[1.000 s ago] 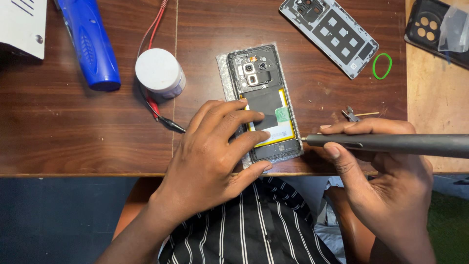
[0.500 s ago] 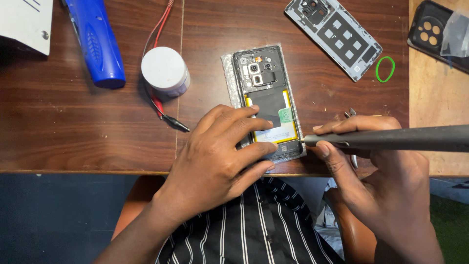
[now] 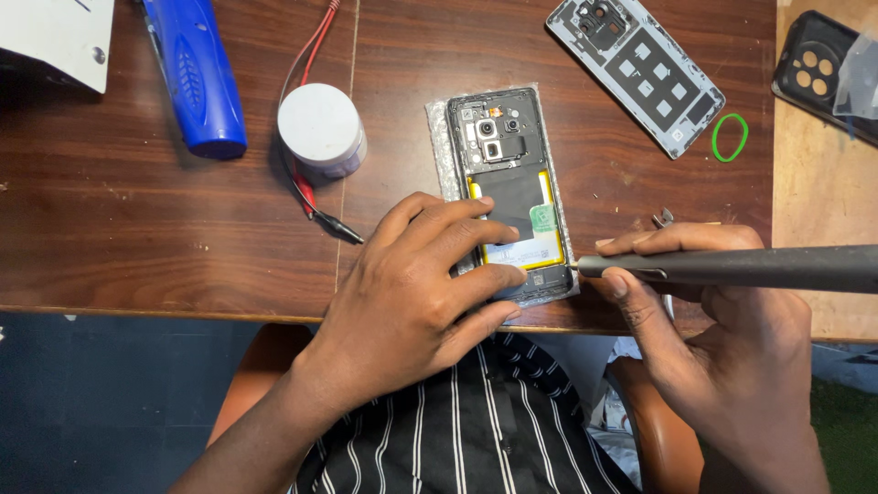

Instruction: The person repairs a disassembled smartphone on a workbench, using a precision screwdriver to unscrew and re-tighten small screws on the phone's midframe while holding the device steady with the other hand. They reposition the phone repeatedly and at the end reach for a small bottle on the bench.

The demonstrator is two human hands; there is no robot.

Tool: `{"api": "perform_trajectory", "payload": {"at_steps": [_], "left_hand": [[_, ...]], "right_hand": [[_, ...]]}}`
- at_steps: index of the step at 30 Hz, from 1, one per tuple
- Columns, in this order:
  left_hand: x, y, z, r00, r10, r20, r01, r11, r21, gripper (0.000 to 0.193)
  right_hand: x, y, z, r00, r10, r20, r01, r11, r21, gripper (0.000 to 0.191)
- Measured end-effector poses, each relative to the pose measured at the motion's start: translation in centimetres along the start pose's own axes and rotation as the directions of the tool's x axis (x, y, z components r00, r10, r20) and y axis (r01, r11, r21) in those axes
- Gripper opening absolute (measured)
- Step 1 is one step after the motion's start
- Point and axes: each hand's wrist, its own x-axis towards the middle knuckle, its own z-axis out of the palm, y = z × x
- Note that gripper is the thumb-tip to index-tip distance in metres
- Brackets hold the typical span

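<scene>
Opened smartphone [image 3: 503,183] lying face down on the brown wooden table [image 3: 165,229], between the two hands, close to the near edge. Back cover already off: grey rear panel [image 3: 640,69] resting well beyond the right hand, near a small green rubber ring [image 3: 730,137]. Inside of the phone exposed, with camera modules at the far end and battery with yellow edges under the fingers of the left hand.

Left hand [image 3: 416,293] flat on the lower half of the phone, fingers spread and pressing it down against the table, not wrapped around anything. Right hand [image 3: 722,311] clamped on a dark grey electric screwdriver [image 3: 732,267], held almost level, tip touching the right lower edge of the phone frame, just beside the left fingertips.

Judging from this: opening stage finished, work on the inner screws or cover plate now in hand. Battery and camera parts not yet taken out, so most of the disassembly probably left. Impossible to tell how many screws already removed; no loose screws clearly visible.

Beyond the left hand: white round container [image 3: 320,128], red and black clip leads [image 3: 315,206], blue tool [image 3: 197,78]. Small metal tweezers [image 3: 663,220] just behind the right hand.
</scene>
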Motion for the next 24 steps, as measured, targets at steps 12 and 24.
{"api": "perform_trajectory", "payload": {"at_steps": [12,24], "left_hand": [[0.06,0.34,0.08,1.0,-0.001,0.0,0.001,1.0,-0.002,0.02],[-0.08,0.35,0.22,1.0,0.003,0.005,-0.003,1.0,-0.011,0.02]], "right_hand": [[-0.4,0.22,-0.18,1.0,0.004,0.006,-0.004,1.0,0.019,0.029],[-0.73,0.37,-0.15,1.0,0.028,-0.005,-0.028,1.0,0.013,0.029]]}}
